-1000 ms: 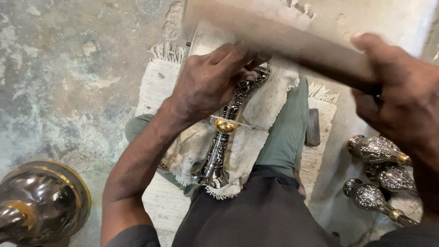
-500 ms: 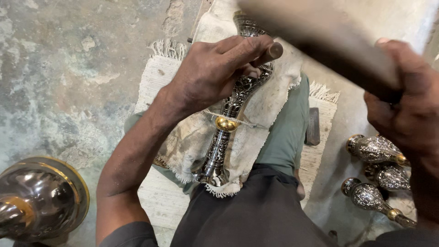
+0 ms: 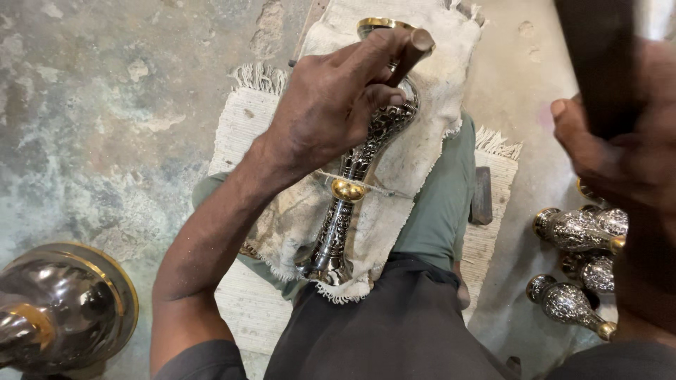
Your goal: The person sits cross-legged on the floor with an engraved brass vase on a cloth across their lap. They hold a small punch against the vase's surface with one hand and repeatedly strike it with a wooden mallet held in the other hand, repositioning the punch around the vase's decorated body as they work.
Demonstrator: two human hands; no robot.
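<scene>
Single head-worn view, aimed steeply down over the lap, close range. Frame centre is filled by the cloth-covered leg (image 3: pixel 422 105) and the left hand (image 3: pixel 331 112); the right hand (image 3: pixel 612 155) is cut by the right edge, very near the lens, blurred. Concrete floor (image 3: pixel 105 105) is seen at left. No second view, so no overlap.

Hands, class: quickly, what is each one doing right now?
Left hand: closed on a punch set on the engraved stem.
Right hand: gripping a dark mallet.
</scene>
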